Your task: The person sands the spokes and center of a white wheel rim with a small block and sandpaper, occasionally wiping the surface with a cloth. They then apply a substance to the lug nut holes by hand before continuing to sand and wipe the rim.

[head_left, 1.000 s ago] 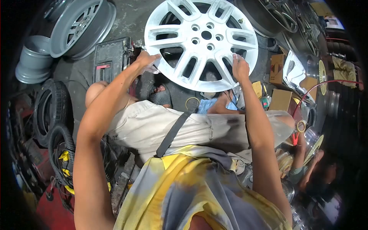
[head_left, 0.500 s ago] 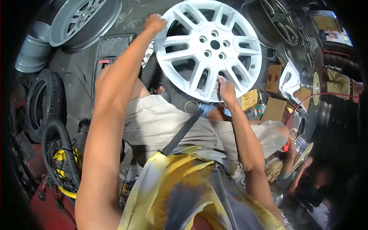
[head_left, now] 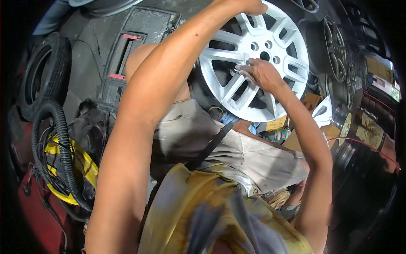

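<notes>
A silver alloy wheel [head_left: 237, 100] with paired spokes stands tilted in front of my legs. My left hand [head_left: 253, 6] is at the wheel's upper edge with its fingers bent over it, partly cut off by the top of the view. My right hand [head_left: 265, 75] lies over the spokes just below the hub holes, with its fingers stretched out to the left and slightly apart. Its fingertips look pale, as if dusty. I see no tool in it, though the palm side is hidden.
A black tool case [head_left: 141, 31] with red latches lies left of the wheel. Farther left are a tyre [head_left: 44, 76] and a yellow machine with a black hose [head_left: 63, 139]. A green power tool [head_left: 274, 135] and boxes sit at right, near more wheels [head_left: 334, 46].
The view has shifted, with the wheel now farther right. My left hand has moved from the wheel's upper left edge to its top. My right hand went from the lower spoke up near the hub.
</notes>
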`<state>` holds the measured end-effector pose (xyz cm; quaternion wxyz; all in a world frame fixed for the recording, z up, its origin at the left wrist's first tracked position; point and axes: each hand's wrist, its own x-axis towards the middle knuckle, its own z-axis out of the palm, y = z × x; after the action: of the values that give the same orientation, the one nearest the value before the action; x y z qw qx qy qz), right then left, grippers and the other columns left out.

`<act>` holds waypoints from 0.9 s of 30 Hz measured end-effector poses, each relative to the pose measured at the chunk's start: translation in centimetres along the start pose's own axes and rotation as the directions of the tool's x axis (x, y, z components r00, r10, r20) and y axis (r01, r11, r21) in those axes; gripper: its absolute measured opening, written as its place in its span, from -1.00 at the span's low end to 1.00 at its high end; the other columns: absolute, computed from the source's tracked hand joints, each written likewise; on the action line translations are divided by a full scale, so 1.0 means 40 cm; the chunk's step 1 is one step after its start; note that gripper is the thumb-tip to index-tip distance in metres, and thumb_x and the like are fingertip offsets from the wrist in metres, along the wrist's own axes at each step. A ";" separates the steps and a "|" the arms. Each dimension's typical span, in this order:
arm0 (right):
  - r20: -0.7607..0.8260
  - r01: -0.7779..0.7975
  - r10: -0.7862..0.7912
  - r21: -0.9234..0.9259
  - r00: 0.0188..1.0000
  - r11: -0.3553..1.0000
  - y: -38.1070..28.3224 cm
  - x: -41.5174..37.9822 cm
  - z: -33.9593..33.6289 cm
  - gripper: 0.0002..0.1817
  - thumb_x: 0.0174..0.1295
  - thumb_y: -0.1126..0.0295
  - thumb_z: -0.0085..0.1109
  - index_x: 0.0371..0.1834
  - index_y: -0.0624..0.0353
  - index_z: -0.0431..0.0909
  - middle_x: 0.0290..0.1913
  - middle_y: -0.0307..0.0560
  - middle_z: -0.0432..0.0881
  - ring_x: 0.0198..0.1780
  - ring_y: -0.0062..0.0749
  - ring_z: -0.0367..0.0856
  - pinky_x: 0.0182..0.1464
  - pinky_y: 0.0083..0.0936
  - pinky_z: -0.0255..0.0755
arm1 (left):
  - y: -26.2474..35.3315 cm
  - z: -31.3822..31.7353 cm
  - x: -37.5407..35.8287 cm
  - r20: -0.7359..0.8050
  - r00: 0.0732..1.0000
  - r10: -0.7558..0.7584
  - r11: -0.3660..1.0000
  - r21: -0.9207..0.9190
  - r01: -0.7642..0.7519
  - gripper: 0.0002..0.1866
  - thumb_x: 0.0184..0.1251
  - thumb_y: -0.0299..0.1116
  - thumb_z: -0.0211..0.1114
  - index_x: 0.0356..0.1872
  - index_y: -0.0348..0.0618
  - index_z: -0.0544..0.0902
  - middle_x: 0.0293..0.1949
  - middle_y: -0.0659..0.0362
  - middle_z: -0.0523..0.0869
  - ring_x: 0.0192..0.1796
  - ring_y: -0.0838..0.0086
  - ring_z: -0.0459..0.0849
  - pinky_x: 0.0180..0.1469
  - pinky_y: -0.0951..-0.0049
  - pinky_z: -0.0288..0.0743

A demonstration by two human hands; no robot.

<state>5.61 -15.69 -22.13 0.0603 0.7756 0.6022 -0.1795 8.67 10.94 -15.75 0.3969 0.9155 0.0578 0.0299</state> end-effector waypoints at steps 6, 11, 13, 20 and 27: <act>0.161 0.140 -0.132 -0.041 0.978 0.989 0.059 0.034 -0.087 -0.60 0.55 -0.04 -0.01 0.08 -0.19 0.79 -0.44 0.04 0.70 -0.35 0.05 0.72 -0.23 -0.08 0.56 | 0.003 -0.011 0.000 -0.074 0.997 0.016 1.000 -0.018 -0.017 -0.55 0.33 -0.20 0.32 -0.11 -0.54 0.73 -0.05 -0.40 0.74 0.13 -0.20 0.73 0.21 0.01 0.61; 0.243 0.331 -0.267 -0.276 0.933 0.903 0.062 0.122 -0.053 -0.64 0.46 0.08 0.10 0.25 -0.35 0.71 -0.47 0.03 0.71 -0.37 0.01 0.73 -0.22 -0.13 0.58 | 0.017 -0.016 0.034 0.015 0.996 0.091 0.992 0.090 -0.092 -0.54 0.36 -0.20 0.31 -0.01 -0.53 0.72 0.05 -0.38 0.72 0.20 -0.17 0.71 0.26 0.01 0.59; 0.289 0.347 -0.239 -0.422 0.927 0.837 0.056 0.146 -0.035 -0.60 0.42 0.16 0.13 0.30 -0.49 0.67 -0.49 0.00 0.70 -0.37 -0.04 0.75 -0.22 -0.15 0.59 | 0.059 -0.034 -0.010 -0.029 0.999 0.034 0.999 0.035 -0.033 -0.54 0.38 -0.19 0.31 0.01 -0.50 0.72 0.07 -0.37 0.72 0.21 -0.16 0.71 0.26 0.00 0.60; 0.313 0.407 -0.303 -0.355 0.900 0.842 0.081 0.115 -0.097 -0.42 0.42 0.28 0.14 0.49 -0.52 0.47 -0.47 -0.08 0.69 -0.39 -0.14 0.74 -0.25 -0.21 0.60 | 0.043 -0.062 -0.018 0.041 0.998 -0.047 0.996 0.075 0.044 -0.54 0.39 -0.16 0.35 0.10 -0.39 0.73 0.15 -0.32 0.71 0.30 -0.12 0.66 0.31 0.02 0.58; 0.072 -0.061 0.040 0.310 0.997 0.949 0.004 -0.058 -0.024 -0.63 0.57 0.18 0.06 0.35 -0.19 0.65 0.02 0.31 0.62 0.05 0.16 0.67 0.04 -0.06 0.54 | 0.052 -0.076 -0.031 0.079 0.995 -0.065 0.996 0.068 0.059 -0.60 0.39 -0.26 0.29 0.04 -0.42 0.75 0.07 -0.31 0.74 0.21 -0.10 0.72 0.27 0.08 0.61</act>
<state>5.47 -17.55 -20.46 -0.0392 0.7843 0.5439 -0.2957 7.31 11.55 -12.16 0.3694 0.9263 0.0709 -0.0217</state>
